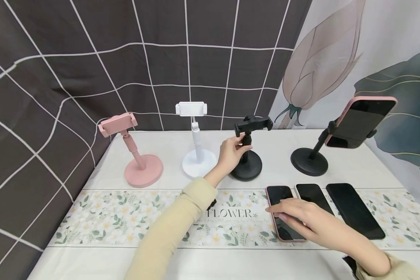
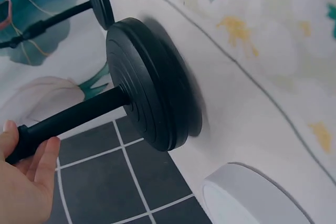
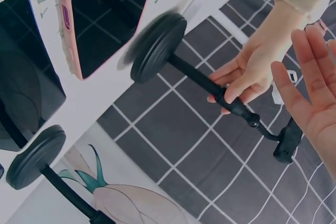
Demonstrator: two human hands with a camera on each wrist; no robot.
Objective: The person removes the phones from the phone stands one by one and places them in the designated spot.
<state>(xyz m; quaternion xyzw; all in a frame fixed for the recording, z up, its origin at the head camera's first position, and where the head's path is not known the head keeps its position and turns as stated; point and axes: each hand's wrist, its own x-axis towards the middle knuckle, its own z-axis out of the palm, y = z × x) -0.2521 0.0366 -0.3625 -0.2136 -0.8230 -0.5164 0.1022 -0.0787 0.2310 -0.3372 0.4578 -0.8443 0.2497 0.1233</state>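
My left hand (image 1: 232, 152) holds the post of a black phone stand (image 1: 246, 171), thumb and fingers around it below the clamp. In the left wrist view, the round base (image 2: 144, 85) of this stand shows close up, and the fingers (image 2: 44, 163) wrap the upper post. The stand's clamp (image 1: 253, 124) carries no phone. Over a pink-edged phone (image 1: 279, 193) lying face up, my right hand (image 1: 308, 217) hovers with relaxed fingers and grips nothing. Those fingers (image 3: 317, 61) look straight in the right wrist view. Whether they touch the phone's screen, I cannot tell.
A pink stand (image 1: 144, 171) and a white stand (image 1: 198, 161) are at the left. Another black stand (image 1: 308, 161) at the right bears a pink-edged phone (image 1: 360, 122). A white-edged phone (image 1: 313, 194) and a black phone (image 1: 355, 210) lie on the floral runner (image 1: 119, 217).
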